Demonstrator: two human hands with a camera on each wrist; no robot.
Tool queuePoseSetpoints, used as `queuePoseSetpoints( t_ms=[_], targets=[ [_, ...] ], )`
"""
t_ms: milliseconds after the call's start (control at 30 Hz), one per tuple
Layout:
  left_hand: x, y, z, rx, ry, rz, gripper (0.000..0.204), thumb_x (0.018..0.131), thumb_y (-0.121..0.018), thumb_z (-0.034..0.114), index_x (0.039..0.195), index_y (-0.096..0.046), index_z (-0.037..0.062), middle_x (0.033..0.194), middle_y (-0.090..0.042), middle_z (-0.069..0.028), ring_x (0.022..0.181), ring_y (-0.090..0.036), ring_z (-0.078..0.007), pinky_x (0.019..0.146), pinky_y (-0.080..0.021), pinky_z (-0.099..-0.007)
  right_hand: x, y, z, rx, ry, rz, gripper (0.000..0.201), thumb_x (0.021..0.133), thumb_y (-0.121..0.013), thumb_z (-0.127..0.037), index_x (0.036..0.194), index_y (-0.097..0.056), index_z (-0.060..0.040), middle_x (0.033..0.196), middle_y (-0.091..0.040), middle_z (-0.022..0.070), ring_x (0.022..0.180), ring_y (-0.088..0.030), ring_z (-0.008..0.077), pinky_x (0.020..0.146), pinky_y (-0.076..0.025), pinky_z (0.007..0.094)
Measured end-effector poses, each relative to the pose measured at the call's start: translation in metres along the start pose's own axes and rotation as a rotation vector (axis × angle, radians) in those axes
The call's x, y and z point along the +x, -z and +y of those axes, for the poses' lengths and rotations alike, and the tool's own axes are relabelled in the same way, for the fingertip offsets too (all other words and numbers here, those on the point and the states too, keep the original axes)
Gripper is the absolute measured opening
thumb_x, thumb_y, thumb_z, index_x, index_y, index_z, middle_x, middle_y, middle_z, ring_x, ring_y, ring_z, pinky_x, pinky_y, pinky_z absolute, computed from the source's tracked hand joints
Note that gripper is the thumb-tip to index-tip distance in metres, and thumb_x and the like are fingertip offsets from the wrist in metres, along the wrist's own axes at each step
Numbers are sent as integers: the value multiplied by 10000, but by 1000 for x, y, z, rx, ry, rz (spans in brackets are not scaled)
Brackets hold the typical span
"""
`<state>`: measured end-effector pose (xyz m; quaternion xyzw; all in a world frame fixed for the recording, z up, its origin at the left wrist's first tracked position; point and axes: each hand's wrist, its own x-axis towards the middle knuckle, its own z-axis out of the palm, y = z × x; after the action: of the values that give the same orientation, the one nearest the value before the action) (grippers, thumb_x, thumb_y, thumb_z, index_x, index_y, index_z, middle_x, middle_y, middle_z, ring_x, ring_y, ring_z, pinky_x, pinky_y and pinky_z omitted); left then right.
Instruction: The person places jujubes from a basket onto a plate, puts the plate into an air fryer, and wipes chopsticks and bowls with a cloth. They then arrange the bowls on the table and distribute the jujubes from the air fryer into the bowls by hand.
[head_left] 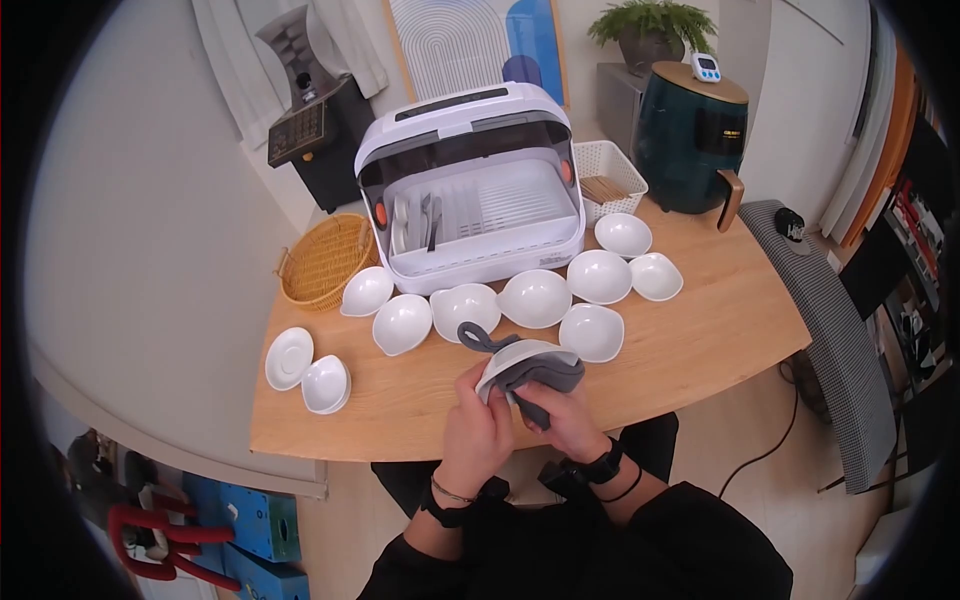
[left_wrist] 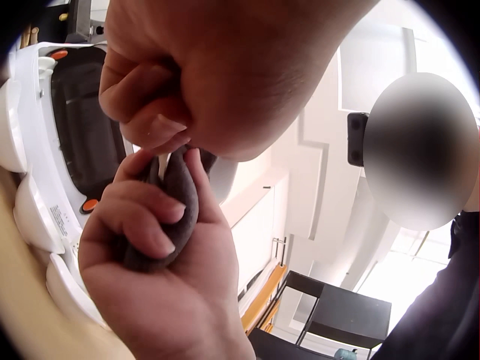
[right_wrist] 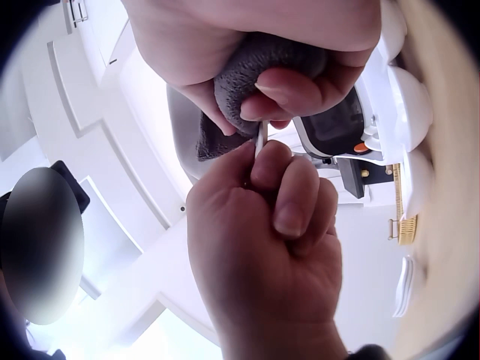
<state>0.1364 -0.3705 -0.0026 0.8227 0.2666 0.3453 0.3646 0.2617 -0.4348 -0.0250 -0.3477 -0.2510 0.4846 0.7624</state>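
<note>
Above the table's front edge, my left hand (head_left: pixel 478 430) pinches the rim of a white bowl (head_left: pixel 522 352) held tilted on its side. My right hand (head_left: pixel 562 418) grips a bunched dark grey cloth (head_left: pixel 548 376) against the same bowl, fingers curled round the fabric. A loop of the cloth sticks out past the bowl's far side. In the right wrist view the cloth (right_wrist: pixel 247 82) wraps over the bowl's edge, close to the left fingertips. Much of the bowl is hidden behind cloth and hands in both wrist views.
Several white bowls (head_left: pixel 535 298) stand in front of a white dish cabinet (head_left: pixel 490 262) with cutlery inside. A small plate (head_left: pixel 290 358) and stacked bowls (head_left: pixel 326 385) sit at left. Around the back are a wicker basket (head_left: pixel 325 262), a white basket (head_left: pixel 612 165) and a green air fryer (head_left: pixel 690 145).
</note>
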Motion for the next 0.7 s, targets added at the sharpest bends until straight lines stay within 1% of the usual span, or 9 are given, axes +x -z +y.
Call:
queuePoseSetpoints(
  t_ms=[33, 100, 133, 200, 333, 433, 500, 600, 700],
  targets=[
    [-1, -4, -3, 0, 2, 1, 314, 1002, -447, 52, 1286, -351, -42, 995, -613, -189, 788, -646, -254, 698, -511, -349, 0, -1, 0, 0, -2, 0, 214, 910, -670, -119, 1103, -625, -37, 803, -623, 7, 523, -504, 46, 407, -366, 204],
    [-2, -11, -8, -136, -12, 74, 294, 1013, -432, 59, 1275, -343, -40, 1017, -571, -124, 771, -574, -146, 697, -492, -290, 0, -3, -3, 48, -7, 3, 236, 910, -670, -121, 1123, -612, -36, 801, -622, 12, 520, -503, 50, 406, -367, 205],
    [-1, -13, -7, -136, -15, 73, 294, 1013, -432, 59, 1275, -343, -40, 1017, -571, -124, 771, -574, -146, 697, -492, -290, -1, -3, -4, 48, -5, 3, 236, 910, -670, -121, 1123, -612, -36, 801, -622, 12, 520, -503, 50, 406, -367, 205],
    [0, -17, -5, -171, -43, 150, 315, 1004, -466, 89, 1276, -381, -44, 956, -665, -231, 781, -685, -316, 689, -528, -393, -3, -4, -4, 82, -11, 33, 258, 908, -673, -122, 1140, -598, -35, 801, -620, 13, 525, -506, 50, 408, -371, 206],
    [-5, -26, -8, -450, 86, 168, 329, 1004, -486, 99, 1280, -368, -37, 960, -660, -213, 714, -645, -228, 643, -509, -339, -4, -3, -1, 95, 10, 36, 264, 915, -672, -141, 1144, -595, -33, 805, -623, 11, 512, -491, 44, 405, -360, 200],
    [3, -4, -7, -342, 197, 55, 250, 996, -547, 142, 1168, -505, -34, 811, -657, -143, 616, -594, -157, 566, -470, -306, 1, 4, -10, -75, 61, 36, 314, 897, -692, -107, 1178, -589, -13, 897, -656, 34, 631, -573, 71, 513, -456, 212],
    [10, 17, -4, 117, 148, -25, 229, 984, -597, 203, 962, -628, -23, 620, -583, -51, 530, -552, -127, 508, -432, -304, 8, 8, -8, -430, 372, 96, 377, 866, -716, -55, 1212, -581, 8, 1016, -672, 63, 818, -628, 107, 687, -515, 237],
    [7, 12, -19, 95, 41, 44, 316, 995, -584, 236, 813, -662, -10, 516, -496, -3, 477, -510, -99, 475, -406, -298, 5, 3, -15, -506, 361, 55, 423, 837, -730, -8, 1230, -576, 23, 1100, -667, 82, 982, -616, 132, 835, -508, 265],
    [-1, 6, -19, -183, 240, -75, 313, 1011, -553, 235, 856, -660, -14, 539, -519, -11, 490, -519, -89, 473, -400, -291, 3, -2, -9, -316, 261, 104, 392, 852, -717, -23, 1218, -582, 20, 1008, -673, 68, 820, -614, 98, 686, -507, 238]
  ],
)
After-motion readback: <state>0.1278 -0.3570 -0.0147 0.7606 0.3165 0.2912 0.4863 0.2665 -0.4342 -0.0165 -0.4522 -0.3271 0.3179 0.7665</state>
